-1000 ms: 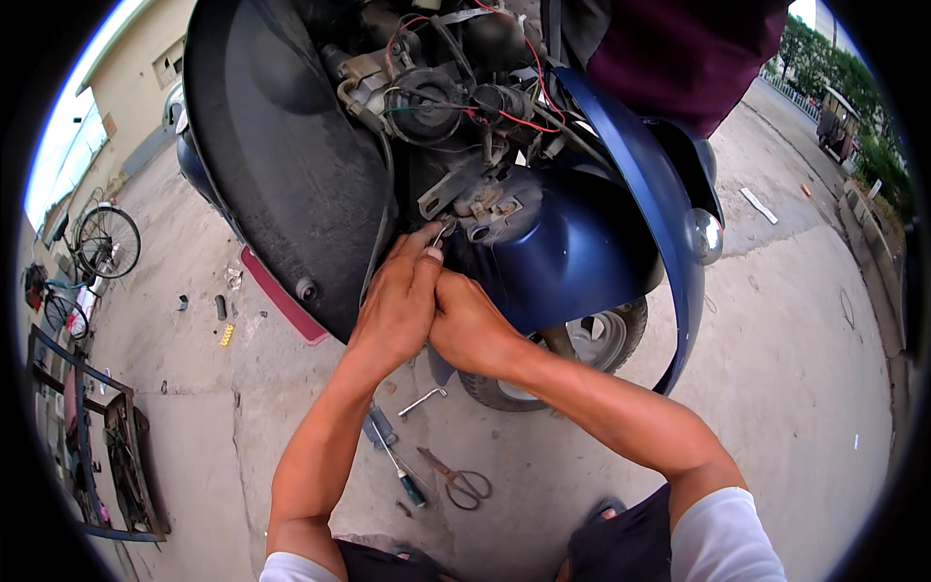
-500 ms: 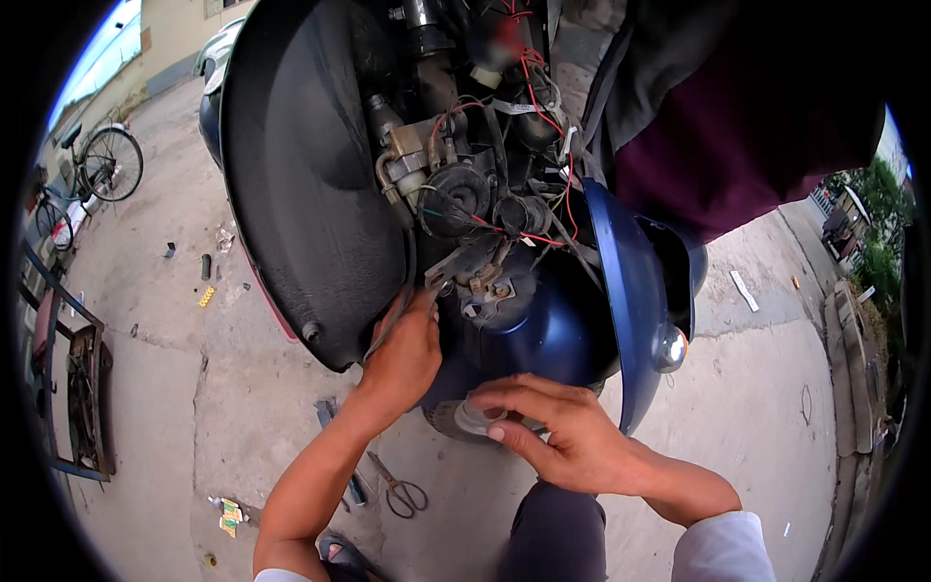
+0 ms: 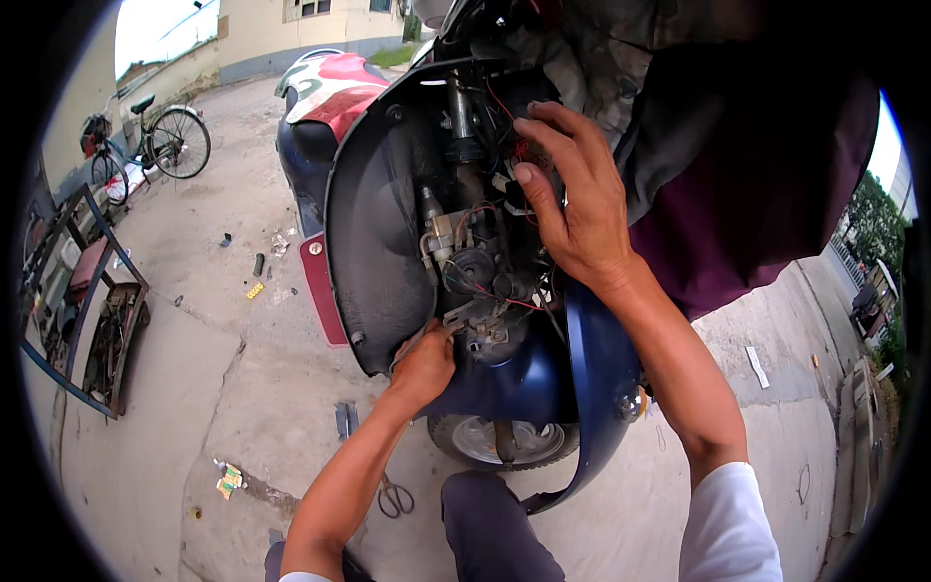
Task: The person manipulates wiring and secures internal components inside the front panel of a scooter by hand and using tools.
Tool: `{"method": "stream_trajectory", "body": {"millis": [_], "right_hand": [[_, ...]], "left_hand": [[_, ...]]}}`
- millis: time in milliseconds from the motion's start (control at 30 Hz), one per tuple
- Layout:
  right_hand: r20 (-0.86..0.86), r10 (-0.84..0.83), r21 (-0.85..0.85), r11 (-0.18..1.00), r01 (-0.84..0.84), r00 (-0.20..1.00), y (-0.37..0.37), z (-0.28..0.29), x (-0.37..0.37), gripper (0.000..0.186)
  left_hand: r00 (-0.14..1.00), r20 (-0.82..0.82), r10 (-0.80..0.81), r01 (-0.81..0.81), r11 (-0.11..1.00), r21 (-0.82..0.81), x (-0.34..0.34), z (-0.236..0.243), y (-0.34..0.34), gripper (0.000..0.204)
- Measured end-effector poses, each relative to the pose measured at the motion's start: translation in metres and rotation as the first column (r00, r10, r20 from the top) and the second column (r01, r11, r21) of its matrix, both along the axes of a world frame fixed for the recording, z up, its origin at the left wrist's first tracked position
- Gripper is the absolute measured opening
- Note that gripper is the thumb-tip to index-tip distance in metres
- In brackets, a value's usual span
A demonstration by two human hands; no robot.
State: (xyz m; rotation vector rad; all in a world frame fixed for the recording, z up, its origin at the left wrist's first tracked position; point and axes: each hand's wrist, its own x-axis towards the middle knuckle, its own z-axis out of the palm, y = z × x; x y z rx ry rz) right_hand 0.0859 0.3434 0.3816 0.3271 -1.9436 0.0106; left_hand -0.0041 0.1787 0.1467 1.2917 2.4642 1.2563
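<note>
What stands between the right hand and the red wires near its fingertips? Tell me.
Nothing visible blocks the right hand from the red wires: they show uncovered beside it. How far behind they lie, this single view cannot settle.

Wide fisheye view from head height, facing down and forward, left hand (image 3: 424, 369) and right hand (image 3: 585, 209) close by, scooter (image 3: 514, 384) near at centre, pavement (image 3: 136, 466) below, wall (image 3: 260, 37) far left, straight edges bending outward.
</note>
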Motion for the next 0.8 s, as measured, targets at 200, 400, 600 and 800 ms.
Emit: {"method": "stream_trajectory", "body": {"millis": [200,400,600,800], "right_hand": [[-0.051,0.176,0.448,0.884,-0.135,0.983,-0.012,0.036,-0.065,0.039],[-0.046,0.158,0.511,0.852,-0.113,0.986,-0.046,0.072,-0.121,0.044],[-0.015,-0.074,0.410,0.909,0.073,0.997,-0.046,0.065,-0.137,0.045],[-0.049,-0.069,0.405,0.911,0.083,0.996,-0.044,0.063,-0.143,0.043]], "left_hand": [[0.998,-0.056,0.026,-0.021,0.996,0.091,0.004,-0.005,-0.006,0.031],[0.995,-0.011,0.097,-0.097,0.994,-0.051,-0.005,-0.022,-0.003,0.033],[0.944,-0.250,0.214,-0.200,0.976,0.080,0.001,-0.031,0.005,0.035],[0.953,-0.166,0.255,-0.256,0.967,0.020,-0.003,-0.042,0.009,0.033]]}}
